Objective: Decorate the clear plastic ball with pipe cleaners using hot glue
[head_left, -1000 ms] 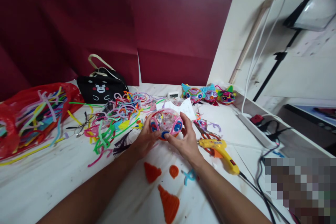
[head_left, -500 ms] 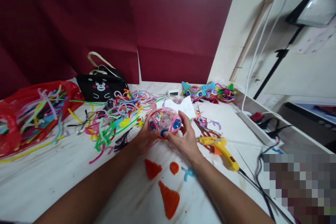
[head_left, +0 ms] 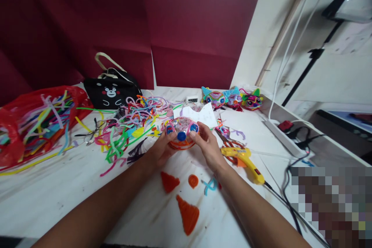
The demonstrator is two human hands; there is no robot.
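Between my two hands is a round, clear craft animal head (head_left: 181, 144) with an orange rim, pink-ringed blue eyes and a blue nose. My left hand (head_left: 163, 148) grips its left side, thumb near the left eye. Around its right side my right hand (head_left: 207, 145) is closed, thumb just beneath the right eye. On the table below lie two orange fuzzy triangles (head_left: 169, 182), (head_left: 188, 215), an orange coiled disc (head_left: 193, 181) and a twisted light-blue pipe cleaner piece (head_left: 209, 186). The fingers behind the head are hidden.
A yellow glue gun (head_left: 244, 161) and orange-handled scissors (head_left: 229, 151) lie right. Tangled pipe cleaners (head_left: 145, 114), glasses (head_left: 90, 136) and a red bag (head_left: 11, 131) are left. Finished animal heads (head_left: 215, 99), a black bag (head_left: 112, 93) and a power strip (head_left: 283, 137) stand farther back.
The craft head has tilted in my hands, so its face and blue nose now point more toward me and more orange rim shows below. My right thumb has moved off the nose.
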